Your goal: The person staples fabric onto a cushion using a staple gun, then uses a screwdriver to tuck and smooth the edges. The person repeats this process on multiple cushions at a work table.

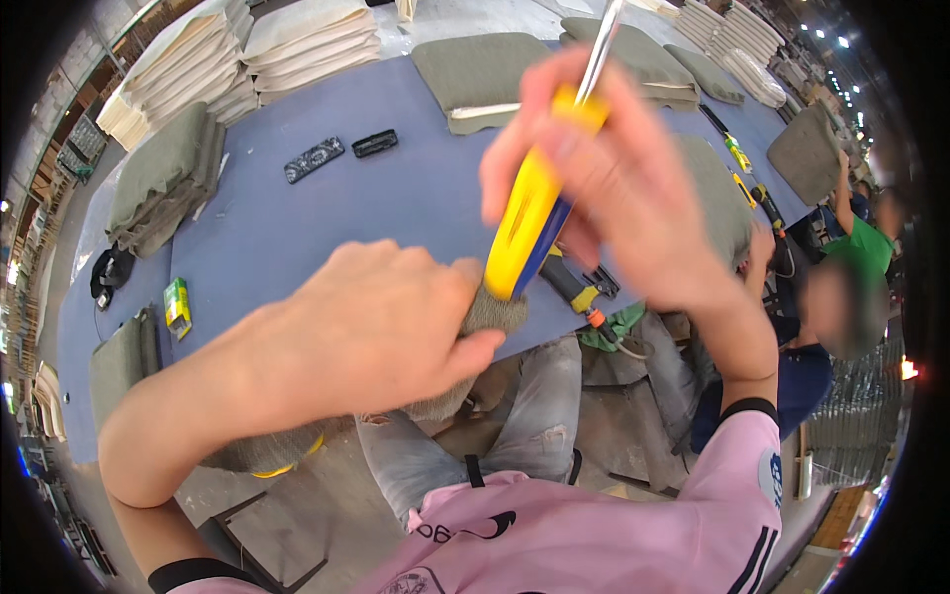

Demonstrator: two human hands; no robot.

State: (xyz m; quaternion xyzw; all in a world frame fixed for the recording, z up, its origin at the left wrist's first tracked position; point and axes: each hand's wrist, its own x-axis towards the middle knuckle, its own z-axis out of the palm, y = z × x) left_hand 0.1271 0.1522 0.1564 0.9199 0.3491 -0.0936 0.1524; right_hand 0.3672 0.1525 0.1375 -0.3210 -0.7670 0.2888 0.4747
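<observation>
In my right hand (633,178) is a screwdriver (520,228) with a yellow and blue handle. Its bright metal shaft points up and away from me, while the handle's butt end sits close to the cushion by my left hand. The right hand is blurred by motion. My left hand (381,327) curls over a grey-green fabric-covered cushion (497,313) at the table's front edge, thumb on the near side. Most of that cushion is hidden under the hand and forearm; a lower part shows above my lap. A staple gun (569,285) with a hose lies just right of the cushion.
A blue-grey table (267,238) carries stacked grey-green cushions (168,178), more cushions (480,74) at the far side, a dark phone (315,159), a black case (375,144) and a yellow-green box (177,307). Beige stacks (312,45) stand beyond. Another person (841,297) sits at right.
</observation>
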